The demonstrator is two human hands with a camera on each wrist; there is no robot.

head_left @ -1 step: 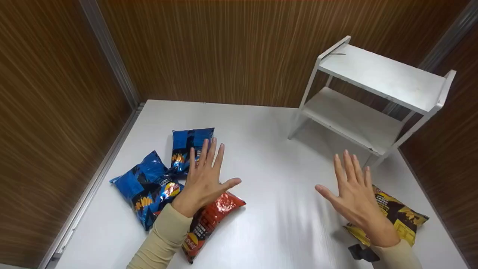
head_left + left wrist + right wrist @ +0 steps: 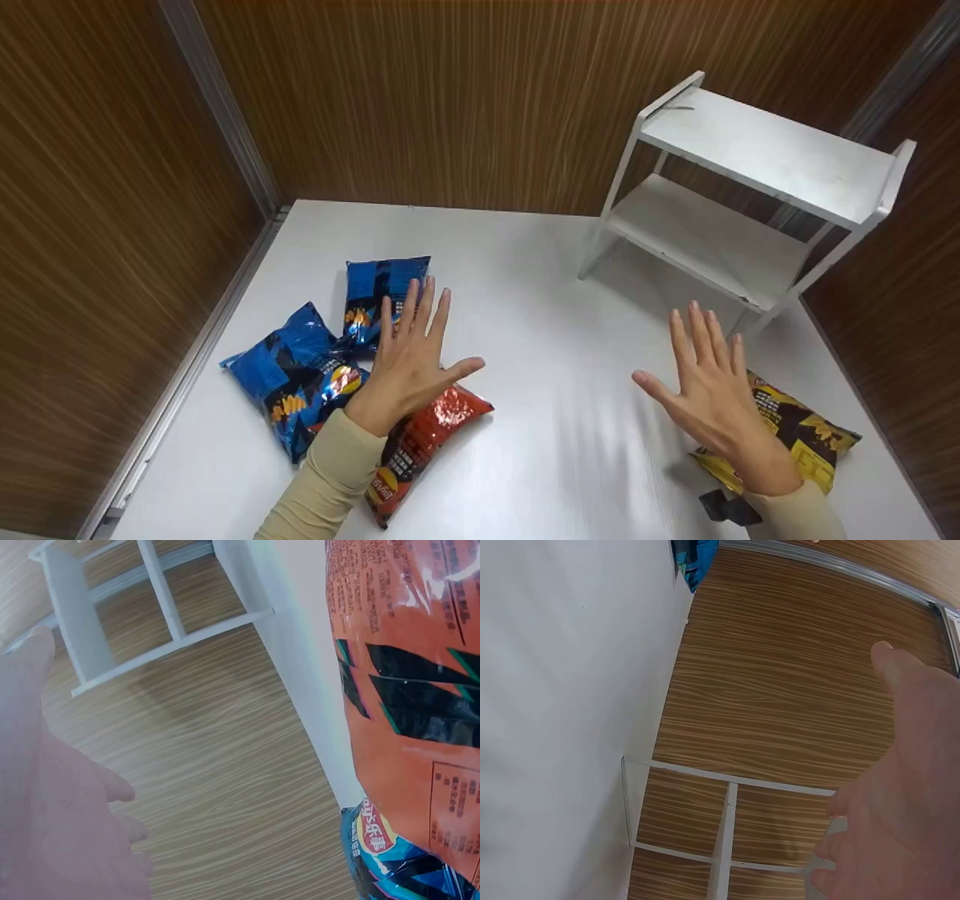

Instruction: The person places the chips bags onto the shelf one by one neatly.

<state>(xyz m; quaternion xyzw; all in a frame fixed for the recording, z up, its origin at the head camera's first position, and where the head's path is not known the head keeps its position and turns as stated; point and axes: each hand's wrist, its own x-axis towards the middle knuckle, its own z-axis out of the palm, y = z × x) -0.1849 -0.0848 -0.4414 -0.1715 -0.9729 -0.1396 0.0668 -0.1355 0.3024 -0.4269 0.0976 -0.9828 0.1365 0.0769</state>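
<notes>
My left hand (image 2: 405, 367) is held with straight, spread fingers over the chip bags on the left and grips nothing. Partly beneath it in the head view lie a red chip bag (image 2: 442, 424) and a blue chip bag (image 2: 285, 375), with another blue chip bag (image 2: 367, 292) behind. The red bag looks orange and large in the left wrist view, beside the hand (image 2: 60, 787). On the right, my right hand (image 2: 712, 390) also has its fingers straight and apart, holding nothing. It overlaps a yellow and black chip bag (image 2: 806, 435), whose left part it hides.
A white two-tier shelf (image 2: 772, 157) stands at the back right of the white table (image 2: 525, 337). Brown wood-grain panels (image 2: 450, 105) enclose the left, back and right sides. A small black object (image 2: 727, 508) lies near the right wrist.
</notes>
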